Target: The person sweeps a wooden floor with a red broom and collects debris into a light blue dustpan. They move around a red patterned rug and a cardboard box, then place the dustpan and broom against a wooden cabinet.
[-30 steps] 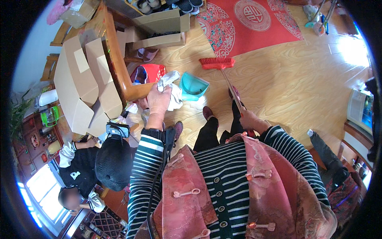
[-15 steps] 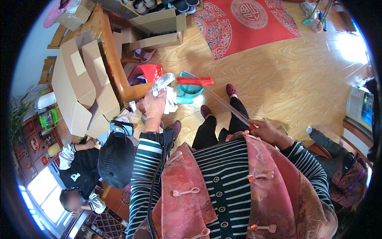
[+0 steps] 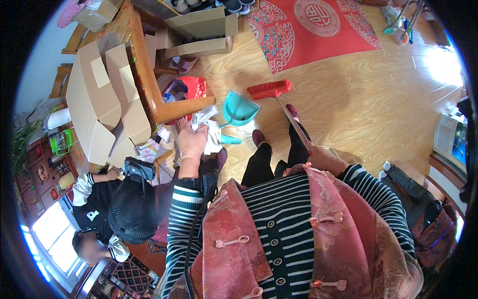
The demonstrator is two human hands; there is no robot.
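Note:
My right hand (image 3: 326, 160) is closed round the stick of a red-bristled broom (image 3: 269, 89). The broom head is just right of a turquoise dustpan (image 3: 241, 107), apart from it, over the wooden floor. My left hand (image 3: 192, 142) grips a crumpled white cloth (image 3: 205, 122). The dustpan's handle (image 3: 231, 140) sticks out from under this cloth and appears held along with it; the grip itself is hidden. Some dark debris shows inside the pan. A red bag (image 3: 195, 87) lies beyond my left hand, by the table corner.
A wooden table (image 3: 169, 112) with open cardboard flaps (image 3: 93, 99) stands at left. Behind it is an open carton (image 3: 199, 45). A red patterned mat (image 3: 316, 30) lies ahead. Another person in a dark cap (image 3: 132, 214) is close at my left. Clothes (image 3: 413, 187) lie at right.
The broom head has swung right, off the dustpan, and turned. My left hand with the cloth and dustpan handle has come slightly nearer. The person at left has shifted a little further left.

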